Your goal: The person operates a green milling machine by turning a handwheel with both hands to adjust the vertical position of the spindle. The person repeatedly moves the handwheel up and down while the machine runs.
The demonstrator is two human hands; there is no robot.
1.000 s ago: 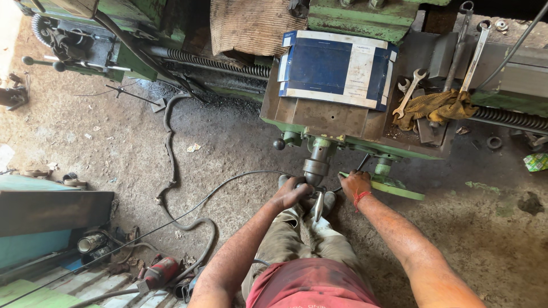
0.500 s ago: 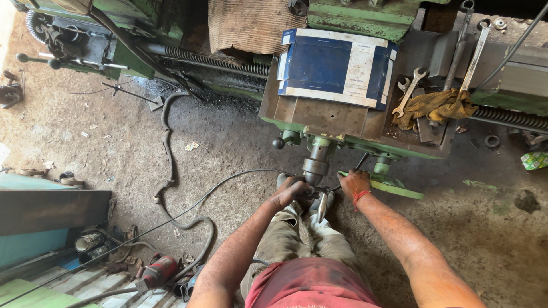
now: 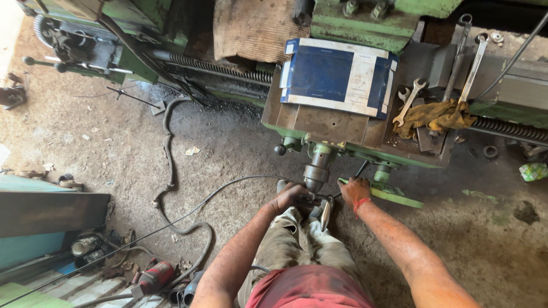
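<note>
Looking down from my head, both my forearms reach away from me toward the near edge of the green machine (image 3: 365, 23). My left arm runs up from the lower left, elbow bent, and my left hand (image 3: 292, 197) wraps over a metal handle (image 3: 324, 214) just below the machine's grey hub (image 3: 315, 174), fingers curled shut around it, knuckles turned up. My right arm comes in from the lower right, nearly straight, a red thread at the wrist. My right hand (image 3: 354, 191) closes around a dark thin lever (image 3: 361, 169) that rises toward the machine's underside; its fingers are bent inward, though I cannot tell how firmly they clamp.

The metal handle sits between my hands, above my knees, close to the floor (image 3: 114, 142). Its long axis runs near to far with a slight tilt, the tapered tip pointing down toward me and the thick end meeting the hub.

Farther off, on the machine's flat surface (image 3: 325, 122), lies a blue and white box (image 3: 337, 77). To its right are wrenches (image 3: 408, 102) and a yellow rag (image 3: 436, 117). A hose (image 3: 168, 154) snakes over the floor on the left.
</note>
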